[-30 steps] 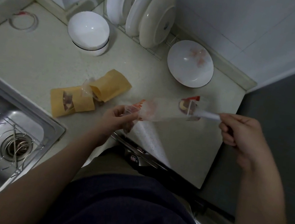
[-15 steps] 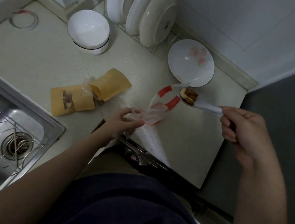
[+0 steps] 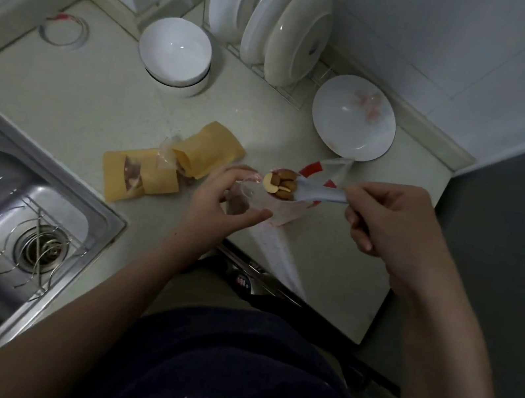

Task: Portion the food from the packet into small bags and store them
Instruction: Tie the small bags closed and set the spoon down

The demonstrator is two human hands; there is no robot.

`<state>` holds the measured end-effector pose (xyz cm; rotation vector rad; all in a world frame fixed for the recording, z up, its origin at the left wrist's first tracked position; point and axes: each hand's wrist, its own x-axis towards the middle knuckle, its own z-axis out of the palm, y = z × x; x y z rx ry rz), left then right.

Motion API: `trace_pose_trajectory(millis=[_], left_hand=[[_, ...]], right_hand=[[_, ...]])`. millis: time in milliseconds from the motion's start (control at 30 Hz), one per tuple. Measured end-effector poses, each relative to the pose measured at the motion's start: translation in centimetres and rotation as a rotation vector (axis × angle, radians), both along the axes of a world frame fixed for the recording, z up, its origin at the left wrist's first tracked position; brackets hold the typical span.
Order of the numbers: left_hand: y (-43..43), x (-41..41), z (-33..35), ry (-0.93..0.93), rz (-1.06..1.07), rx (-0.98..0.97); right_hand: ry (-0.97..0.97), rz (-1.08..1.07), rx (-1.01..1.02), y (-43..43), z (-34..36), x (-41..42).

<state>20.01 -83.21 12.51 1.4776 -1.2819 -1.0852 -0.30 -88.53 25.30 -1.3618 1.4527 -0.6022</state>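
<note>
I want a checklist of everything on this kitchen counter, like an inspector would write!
Surface: pale speckled counter, bare in most places.
Job's things: white spoon heaped with nuts; small clear bag; red-and-clear packet; two tan pouches lying flat.
Clutter: white bowl, floral plate, plates in rack, ring of tape.
Hands: left hand holds the bag; right hand holds the spoon.
Cables: nothing seen.
Surroundings: steel sink, white tiled wall.

Right hand [image 3: 390,234] holding white plastic spoon [image 3: 319,192] loaded with brown nuts [image 3: 280,182] over small clear bag [image 3: 247,196], left hand [image 3: 219,198] pinching it, right of yellow paper pouches [image 3: 169,166].
</note>
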Motion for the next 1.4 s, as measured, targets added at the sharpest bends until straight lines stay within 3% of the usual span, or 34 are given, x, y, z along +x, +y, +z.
trace_pose_trajectory(millis=[133, 367, 533, 667, 800, 933, 1000, 1100, 1233, 1400], left_hand=[[-0.3, -0.2, 1.0, -0.082, 0.037, -0.074], [-0.4, -0.4, 1.2, -0.098, 0.086, -0.092], [-0.2, -0.4, 0.8, -0.048, 0.092, -0.050], [0.0, -0.1, -0.2, -0.040, 0.056, 0.034], [0.2, 0.1, -1.3, -0.087, -0.002, 0.050], [0.3, 0.3, -1.7, -0.111, -0.021, 0.055], [0.3, 0.3, -1.9, -0.115, -0.017, 0.065], [0.4, 0.5, -2.5, -0.132, -0.012, 0.089], [0.8, 0.8, -3.4, -0.103, 0.011, 0.101], [1.2, 1.1, -3.8, -0.114, 0.013, 0.122]], right_hand=[[0.172, 0.120, -0.164, 0.3, 0.4, 0.9], [0.495, 0.419, -0.630, 1.0, 1.0, 1.8], [0.541, 0.268, -0.745, 0.7, 2.1, 0.9], [0.838, 0.225, -0.789, -0.3, 2.6, -0.5], [1.072, 0.338, -0.750, -2.1, 0.9, 0.2], [1.106, 0.674, -0.774, -4.2, -1.0, 1.6], [1.069, 0.857, -0.696, -5.2, -1.9, 2.6], [1.176, 1.033, -0.489, -6.5, -3.8, 3.8], [1.213, 1.097, -0.475, -7.2, -6.2, 3.7], [1.161, 1.022, -0.351, -7.7, -9.4, 3.5]])
